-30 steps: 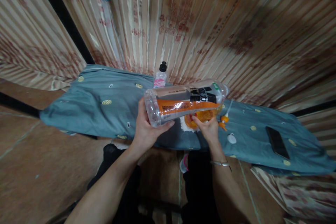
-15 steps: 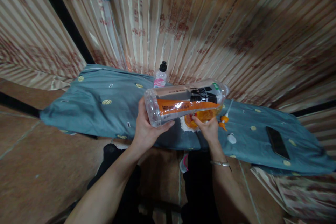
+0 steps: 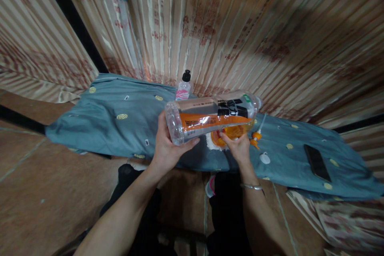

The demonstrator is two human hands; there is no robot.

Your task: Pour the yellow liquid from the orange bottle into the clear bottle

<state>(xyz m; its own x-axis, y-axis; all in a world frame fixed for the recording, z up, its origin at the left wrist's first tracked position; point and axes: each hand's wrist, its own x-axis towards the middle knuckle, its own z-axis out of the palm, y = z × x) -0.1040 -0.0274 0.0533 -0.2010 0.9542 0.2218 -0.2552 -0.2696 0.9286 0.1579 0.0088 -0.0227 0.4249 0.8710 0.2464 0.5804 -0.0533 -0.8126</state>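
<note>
My left hand (image 3: 168, 146) is wrapped round the base of a large clear plastic bottle (image 3: 199, 108) with an orange and black label. That bottle lies nearly level in the air, its neck to the right. Below it, my right hand (image 3: 239, 150) grips an amber-orange bottle (image 3: 232, 132), mostly hidden behind the clear one. Whether the two bottles touch I cannot tell. Under the amber bottle a white cloth or paper (image 3: 211, 143) shows. To its right lies an orange pump top (image 3: 255, 138) with a pale tube, and a white round cap (image 3: 265, 158) is nearby.
A teal patterned cloth (image 3: 111, 128) covers the long low table. At its back edge stands a small clear bottle (image 3: 183, 90) with a pink label and black cap. A dark phone (image 3: 317, 163) lies on the right. Pleated curtains (image 3: 204, 20) hang behind, beside a black pole (image 3: 73, 20).
</note>
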